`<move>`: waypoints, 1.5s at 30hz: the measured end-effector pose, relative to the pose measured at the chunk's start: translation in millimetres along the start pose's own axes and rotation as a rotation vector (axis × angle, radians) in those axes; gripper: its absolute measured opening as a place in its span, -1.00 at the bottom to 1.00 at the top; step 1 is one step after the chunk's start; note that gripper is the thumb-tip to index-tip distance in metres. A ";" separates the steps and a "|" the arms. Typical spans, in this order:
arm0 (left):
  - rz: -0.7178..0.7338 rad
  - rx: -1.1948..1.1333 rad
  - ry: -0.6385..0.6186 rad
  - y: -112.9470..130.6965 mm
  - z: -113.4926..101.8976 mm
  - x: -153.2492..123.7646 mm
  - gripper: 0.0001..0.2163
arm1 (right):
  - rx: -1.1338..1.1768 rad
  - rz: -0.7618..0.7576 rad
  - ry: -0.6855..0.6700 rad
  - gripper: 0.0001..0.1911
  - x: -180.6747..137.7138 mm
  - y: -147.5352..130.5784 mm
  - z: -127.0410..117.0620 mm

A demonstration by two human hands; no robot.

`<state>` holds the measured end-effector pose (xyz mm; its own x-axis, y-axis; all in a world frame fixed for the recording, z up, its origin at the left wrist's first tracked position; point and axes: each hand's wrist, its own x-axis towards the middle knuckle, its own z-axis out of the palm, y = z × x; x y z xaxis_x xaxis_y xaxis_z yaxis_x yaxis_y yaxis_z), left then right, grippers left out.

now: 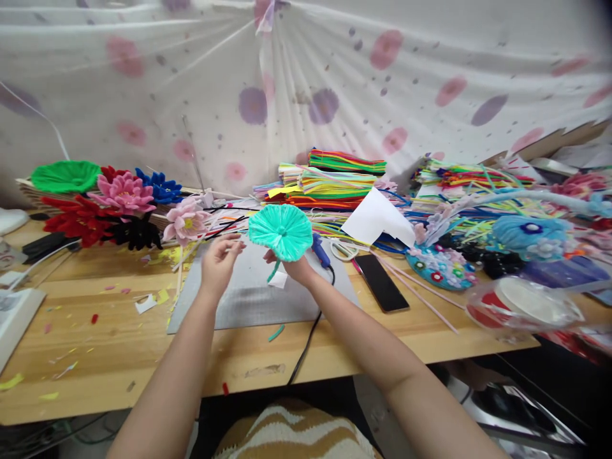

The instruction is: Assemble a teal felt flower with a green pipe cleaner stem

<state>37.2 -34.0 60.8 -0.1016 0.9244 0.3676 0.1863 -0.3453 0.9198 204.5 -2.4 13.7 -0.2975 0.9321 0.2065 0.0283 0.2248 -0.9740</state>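
Note:
A turquoise round leaf of pipe cleaners (281, 233) is held up over the grey board (215, 306), its ribbed face towards me and a short stem hanging below. My right hand (292, 264) is closed on it from behind and underneath, with most of the fingers hidden by the leaf. To the left of the leaf, apart from it, is my left hand (220, 261). Its thumb and fingertips are drawn together; whatever is between them, if anything, is too small to make out. A blue glue gun (320, 251) lies just right of the leaf.
Fuzzy flowers (125, 193) and a green leaf (65, 176) stand at left. Bundles of pipe cleaners (335, 185) are stacked behind the board. White paper (377, 217), a phone (381, 282), scissors (344, 250) and a plastic-wrapped tub (526, 306) lie to the right.

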 end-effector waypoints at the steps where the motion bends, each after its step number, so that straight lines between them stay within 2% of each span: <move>1: 0.014 -0.054 -0.002 10.2 -5.6 2.3 -0.75 | 0.036 0.009 -0.013 -0.70 1.7 -2.3 1.1; 4: -0.068 -0.179 -0.107 37.1 -12.8 4.1 -0.60 | 0.000 0.027 -0.062 -0.78 6.1 -7.4 6.4; 7: -0.141 -0.138 -0.201 51.0 -12.1 3.4 -0.48 | -0.113 0.060 -0.097 -0.86 10.9 -10.9 10.3; 12: -0.183 -0.063 -0.108 48.4 -14.3 9.6 -0.60 | -0.299 -0.048 -0.115 -0.85 13.0 -24.7 -5.7; 14: -0.195 -0.058 -0.065 46.2 -16.7 12.4 -0.57 | -0.200 -0.018 -0.096 -0.77 9.6 -36.8 -19.9; 16: -0.221 -0.056 -0.018 46.9 -18.8 13.9 -0.52 | 0.010 0.074 -0.036 -0.67 4.2 -52.6 -33.4; 18: -0.267 -0.062 0.011 50.2 -19.9 14.4 -0.50 | 0.152 0.160 -0.055 -0.60 -1.8 -69.6 -41.5; 20: -0.343 -0.078 -0.029 54.2 -20.1 14.9 -0.54 | 0.157 0.199 -0.127 -0.53 -6.9 -84.2 -41.5; 23: -0.469 -0.110 -0.178 56.1 -18.3 18.1 -0.69 | 0.065 0.191 -0.171 -0.61 -9.7 -95.6 -29.9; 25: -0.500 -0.123 -0.207 53.8 -15.9 21.5 -0.75 | 0.046 0.170 -0.152 -0.68 -8.0 -96.4 -20.4; 30: -0.449 -0.112 -0.139 48.7 -12.0 26.5 -0.82 | 0.015 0.092 -0.136 -0.79 1.4 -90.0 -11.7; 33: -0.434 -0.126 -0.172 51.4 -17.8 25.1 -0.79 | -0.039 0.047 -0.157 -0.78 5.6 -87.8 -16.2; 37: -0.526 -0.220 -0.287 52.4 -32.3 20.4 -0.67 | -0.061 -0.049 -0.161 -0.73 7.7 -88.5 -21.9; 39: -0.518 -0.217 -0.297 49.6 -36.1 17.3 -0.63 | -0.102 -0.094 -0.172 -0.69 8.4 -89.0 -21.3; 42: -0.440 -0.183 -0.199 43.6 -33.3 11.6 -0.63 | -0.167 -0.133 -0.177 -0.63 11.0 -85.0 -16.8; 45: -0.418 -0.161 -0.088 39.2 -27.0 4.6 -0.60 | -0.236 -0.137 -0.135 -0.68 15.0 -73.9 -12.0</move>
<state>17.6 -47.7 102.3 -0.0513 0.9976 -0.0464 -0.0078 0.0460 0.9989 209.4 -1.6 89.9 -0.4377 0.8460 0.3045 0.1958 0.4202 -0.8860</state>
